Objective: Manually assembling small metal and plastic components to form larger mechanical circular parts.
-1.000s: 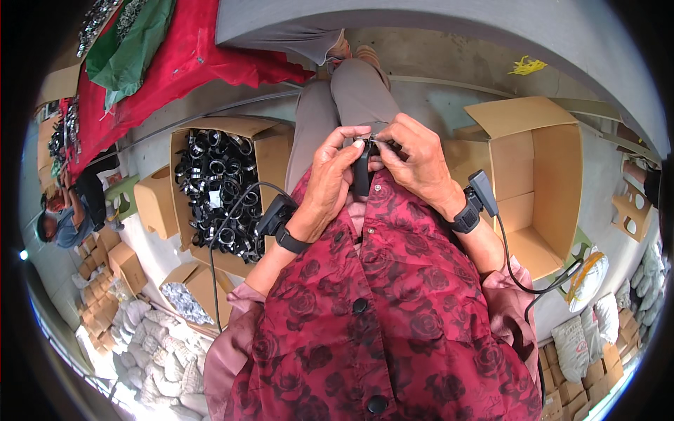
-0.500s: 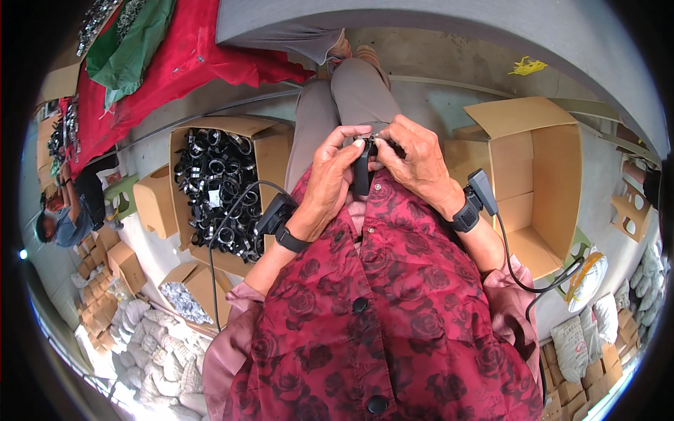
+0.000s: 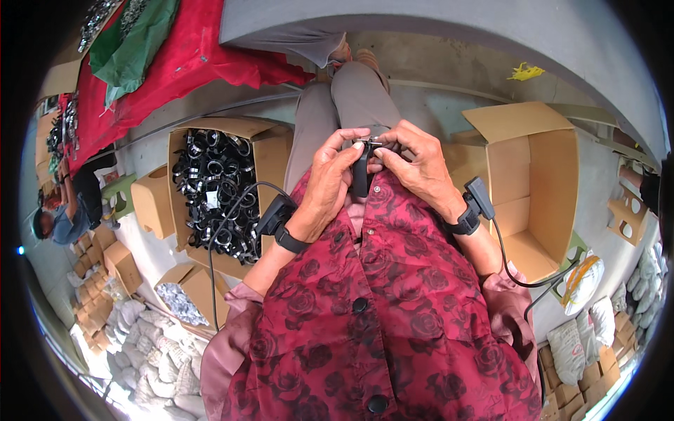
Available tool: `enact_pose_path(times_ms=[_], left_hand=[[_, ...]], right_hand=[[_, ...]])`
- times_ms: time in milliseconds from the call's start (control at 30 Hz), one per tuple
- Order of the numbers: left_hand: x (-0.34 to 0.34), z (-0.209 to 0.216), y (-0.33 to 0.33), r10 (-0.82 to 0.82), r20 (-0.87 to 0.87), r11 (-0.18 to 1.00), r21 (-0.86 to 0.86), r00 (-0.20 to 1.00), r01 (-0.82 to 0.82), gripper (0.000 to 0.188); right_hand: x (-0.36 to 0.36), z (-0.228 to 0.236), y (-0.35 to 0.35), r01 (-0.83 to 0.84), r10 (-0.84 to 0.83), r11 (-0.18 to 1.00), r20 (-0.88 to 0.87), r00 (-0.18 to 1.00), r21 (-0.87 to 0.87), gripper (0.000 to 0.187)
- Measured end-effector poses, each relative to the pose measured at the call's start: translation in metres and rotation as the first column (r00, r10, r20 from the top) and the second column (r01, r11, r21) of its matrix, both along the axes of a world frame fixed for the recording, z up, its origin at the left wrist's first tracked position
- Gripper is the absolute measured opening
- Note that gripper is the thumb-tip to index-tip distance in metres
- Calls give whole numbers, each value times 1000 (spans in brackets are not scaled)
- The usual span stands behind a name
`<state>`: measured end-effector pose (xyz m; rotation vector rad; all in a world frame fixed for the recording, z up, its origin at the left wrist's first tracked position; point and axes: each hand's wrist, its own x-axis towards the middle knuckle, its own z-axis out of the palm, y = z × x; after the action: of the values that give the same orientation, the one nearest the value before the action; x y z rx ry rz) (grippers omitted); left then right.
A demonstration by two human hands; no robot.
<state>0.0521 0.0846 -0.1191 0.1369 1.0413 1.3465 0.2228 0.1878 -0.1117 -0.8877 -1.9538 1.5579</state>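
Observation:
In front of my lap, a pipe clamp [image 3: 360, 175] with a black rubber band hangs from my fingertips. My left hand [image 3: 326, 172] is closed, pinching the clamp near its top between thumb and fingers. From the other side my right hand [image 3: 423, 167] is closed too, its thumb and forefinger at a small bright metal part, which looks like a screw, at the clamp's upper end. The fingertips hide much of that part. To my left, an open cardboard box [image 3: 269, 156] holds many similar black and silver clamps [image 3: 216, 184].
An open cardboard box [image 3: 551, 175] stands to my right. At the far left are a red cloth [image 3: 189, 59], a green sheet [image 3: 140, 49] and another person [image 3: 70, 214]. Cables run from devices on both wrists. White sacks [image 3: 161, 358] lie behind at left, a grey surface [image 3: 449, 17] ahead.
My right hand's fingers have shifted slightly and straightened around the metal part, showing more of it. The left hand keeps its hold on the clamp.

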Motion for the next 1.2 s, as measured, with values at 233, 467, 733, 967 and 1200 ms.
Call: enact_pose_path(times_ms=[233,467,733,967,1200], left_hand=[[1,2,0,-11,13,1000,11,1000,11,29],[2,3,0,3,9,1000,6,1000,-3,29],[3,3,1,22,-8,1000,-4,1000,-22,29],[3,2,1,13,-11,1000,-4,1000,-13,28],[2,4,0,13,5,1000,18,1000,-13,29]], right_hand=[[-1,-7,-3,46,-46,999,6,999,20,11],[-7,-4,-11,162,-162,987,-38,986,-8,7],[-9,-4,-13,180,-179,981,-21,984,69,8],[-13,0,-17,196,-194,979,-37,980,48,6],[-14,-14,-18,200,-195,972,-47,980,121,9]])
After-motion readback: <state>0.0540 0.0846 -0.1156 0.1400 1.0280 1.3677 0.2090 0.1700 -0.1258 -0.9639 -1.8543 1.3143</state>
